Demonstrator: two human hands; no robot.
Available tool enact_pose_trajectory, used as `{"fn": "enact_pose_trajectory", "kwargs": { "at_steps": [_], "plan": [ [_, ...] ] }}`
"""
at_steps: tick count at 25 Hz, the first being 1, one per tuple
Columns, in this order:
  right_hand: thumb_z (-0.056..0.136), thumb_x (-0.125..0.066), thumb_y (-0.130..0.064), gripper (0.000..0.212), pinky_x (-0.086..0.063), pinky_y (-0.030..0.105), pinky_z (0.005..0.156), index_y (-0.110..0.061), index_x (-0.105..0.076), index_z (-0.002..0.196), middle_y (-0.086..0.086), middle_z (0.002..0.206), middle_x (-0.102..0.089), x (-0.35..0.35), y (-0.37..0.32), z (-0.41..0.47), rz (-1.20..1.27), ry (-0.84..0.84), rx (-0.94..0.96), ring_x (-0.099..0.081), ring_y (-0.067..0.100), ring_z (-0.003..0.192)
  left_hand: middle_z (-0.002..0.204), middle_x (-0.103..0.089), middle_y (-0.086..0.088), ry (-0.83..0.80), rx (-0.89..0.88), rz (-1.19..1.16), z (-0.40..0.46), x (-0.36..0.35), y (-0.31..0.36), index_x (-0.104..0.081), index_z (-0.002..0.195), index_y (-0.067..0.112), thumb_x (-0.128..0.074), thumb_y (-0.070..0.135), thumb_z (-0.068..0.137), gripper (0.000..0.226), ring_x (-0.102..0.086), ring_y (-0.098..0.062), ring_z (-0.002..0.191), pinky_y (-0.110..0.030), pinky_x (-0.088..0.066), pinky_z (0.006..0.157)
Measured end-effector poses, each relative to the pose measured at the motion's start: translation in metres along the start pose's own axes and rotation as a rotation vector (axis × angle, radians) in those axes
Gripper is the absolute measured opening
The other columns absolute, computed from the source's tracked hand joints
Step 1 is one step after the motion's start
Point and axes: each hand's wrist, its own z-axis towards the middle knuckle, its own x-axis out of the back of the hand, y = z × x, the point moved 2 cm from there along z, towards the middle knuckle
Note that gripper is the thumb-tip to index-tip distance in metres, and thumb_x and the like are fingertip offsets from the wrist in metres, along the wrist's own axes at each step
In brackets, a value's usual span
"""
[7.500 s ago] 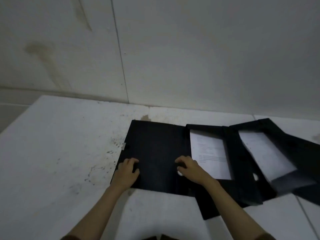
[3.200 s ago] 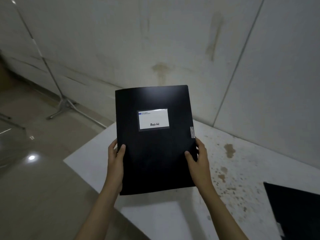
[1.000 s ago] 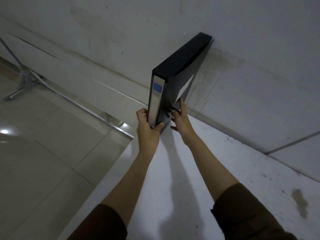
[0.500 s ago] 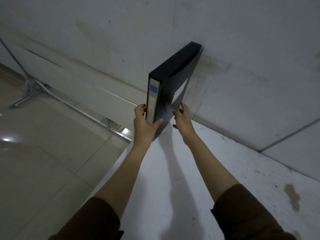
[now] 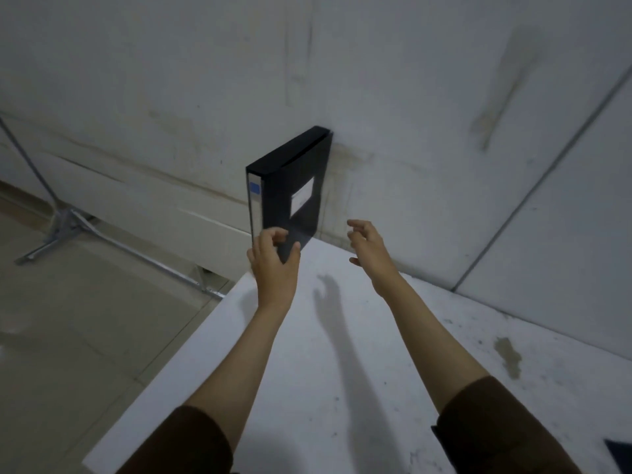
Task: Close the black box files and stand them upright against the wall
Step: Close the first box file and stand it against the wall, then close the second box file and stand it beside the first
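Note:
A closed black box file (image 5: 290,186) stands upright at the far left corner of the white table (image 5: 342,354), its back edge against the wall (image 5: 410,97). Its spine with a grey strip and a blue label faces me; a white label shows on its right side. My left hand (image 5: 273,260) hovers just in front of the spine's lower end, fingers apart, holding nothing; whether a fingertip touches the file is unclear. My right hand (image 5: 367,249) is open and apart from the file, to its right. The corner of another black file (image 5: 620,460) shows at the bottom right.
The table's left edge drops to a tiled floor (image 5: 85,319). A metal stand with legs (image 5: 58,220) rests on the floor at the left. A brownish stain (image 5: 508,355) marks the tabletop at the right.
Both hands have let go of the box file and drawn back from it. The file now stands on its own against the wall. The right hand moved rightward.

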Motion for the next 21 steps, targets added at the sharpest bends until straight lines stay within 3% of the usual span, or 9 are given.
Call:
{"fn": "enact_pose_trajectory", "kwargs": {
  "at_steps": [4, 9, 13, 18, 21],
  "plan": [
    [0.095, -0.037, -0.018, 0.030, -0.042, 0.030, 0.082, -0.016, -0.052, 0.122, 0.002, 0.125, -0.048, 0.068, 0.008, -0.053, -0.022, -0.056, 0.022, -0.047, 0.017, 0.108, 0.101, -0.057, 0.003, -0.340, 0.030, -0.017, -0.067, -0.033, 0.027, -0.053, 0.094, 0.019, -0.054, 0.013, 0.089, 0.008, -0.053, -0.017, 0.097, -0.013, -0.040, 0.074],
    [0.094, -0.038, -0.018, 0.028, -0.044, 0.025, 0.076, -0.019, -0.057, 0.115, -0.003, 0.120, -0.051, 0.164, 0.043, -0.130, -0.150, -0.168, 0.077, -0.049, 0.011, 0.103, 0.105, -0.061, 0.001, -0.681, 0.066, 0.125, -0.171, -0.081, 0.044, -0.057, 0.099, 0.021, -0.051, 0.020, 0.091, 0.010, -0.056, -0.011, 0.088, -0.015, -0.043, 0.070],
    [0.095, -0.039, -0.021, 0.027, -0.043, 0.021, 0.077, -0.020, -0.057, 0.116, -0.007, 0.121, -0.052, 0.240, 0.078, -0.189, -0.224, -0.211, 0.052, -0.048, 0.008, 0.109, 0.109, -0.060, 0.001, -0.762, 0.056, 0.201, -0.245, -0.115, 0.065, -0.057, 0.100, 0.022, -0.049, 0.023, 0.093, 0.011, -0.055, -0.014, 0.093, -0.015, -0.042, 0.069],
    [0.096, -0.038, -0.021, 0.029, -0.042, 0.015, 0.075, -0.018, -0.056, 0.119, -0.008, 0.120, -0.050, 0.316, 0.115, -0.253, -0.235, -0.186, -0.016, -0.046, 0.007, 0.109, 0.110, -0.058, -0.003, -0.832, 0.038, 0.246, -0.310, -0.152, 0.094, -0.057, 0.102, 0.021, -0.045, 0.023, 0.094, 0.014, -0.053, -0.013, 0.086, -0.020, -0.041, 0.060],
    [0.097, -0.038, -0.022, 0.029, -0.043, 0.018, 0.077, -0.020, -0.055, 0.119, -0.009, 0.120, -0.050, 0.351, 0.133, -0.285, -0.199, -0.115, -0.058, -0.046, 0.007, 0.110, 0.111, -0.058, -0.003, -0.900, 0.001, 0.274, -0.336, -0.174, 0.107, -0.056, 0.100, 0.022, -0.045, 0.024, 0.094, 0.013, -0.054, -0.016, 0.091, -0.024, -0.043, 0.065]
  ]
}}
